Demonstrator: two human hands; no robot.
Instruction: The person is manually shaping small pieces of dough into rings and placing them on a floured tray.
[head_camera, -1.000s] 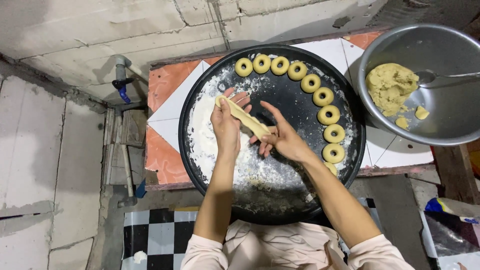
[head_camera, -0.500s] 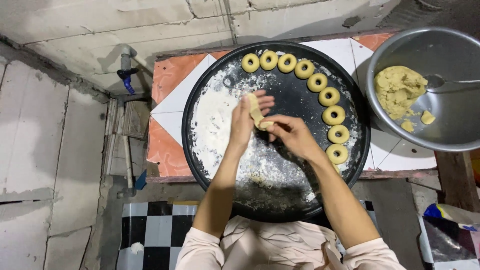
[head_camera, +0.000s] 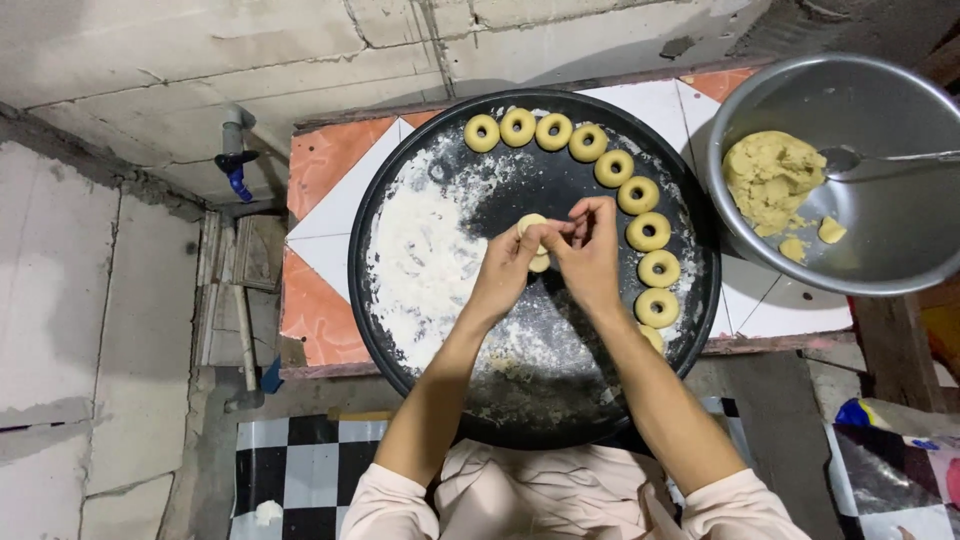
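My left hand and my right hand meet over the middle of a large round black tray, both pinching one pale dough ring curled between the fingertips. Several finished dough rings lie in an arc along the tray's far and right rim. White flour is spread across the tray's left half.
A metal bowl at the right holds a lump of yellow dough and a spoon. The tray sits on an orange-and-white tiled counter. A blue-handled tap stands at the left by the concrete wall.
The dough was a straight strip rolled between my hands a second ago; now it is bent into a ring with both hands closed together on it.
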